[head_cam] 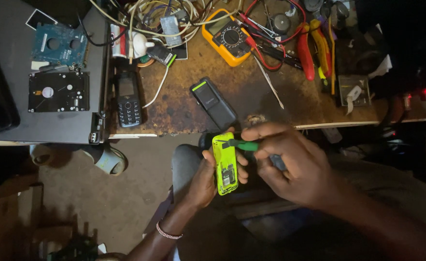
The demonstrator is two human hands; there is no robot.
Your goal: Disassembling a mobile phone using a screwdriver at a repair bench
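left hand [204, 180] grips the opened lime-green phone [225, 163] over the lap, below the workbench [184, 116]; right hand [290, 162] pinches a green screwdriver [244, 145] at its top. likely unscrewing; next needs steady tip seating.

On the stained counter [184, 113] lie a yellow multimeter [226, 42], a black keypad phone [128, 100], a dark phone back cover [213, 102], red and yellow pliers [313, 50] and tangled cables [150, 14]; two bare hard drives [58, 72] rest at the left

Lime-green opened phone [225, 163], circuitry facing up, upright above the lap; green-handled screwdriver [242, 144] lies crosswise, tip at its top.
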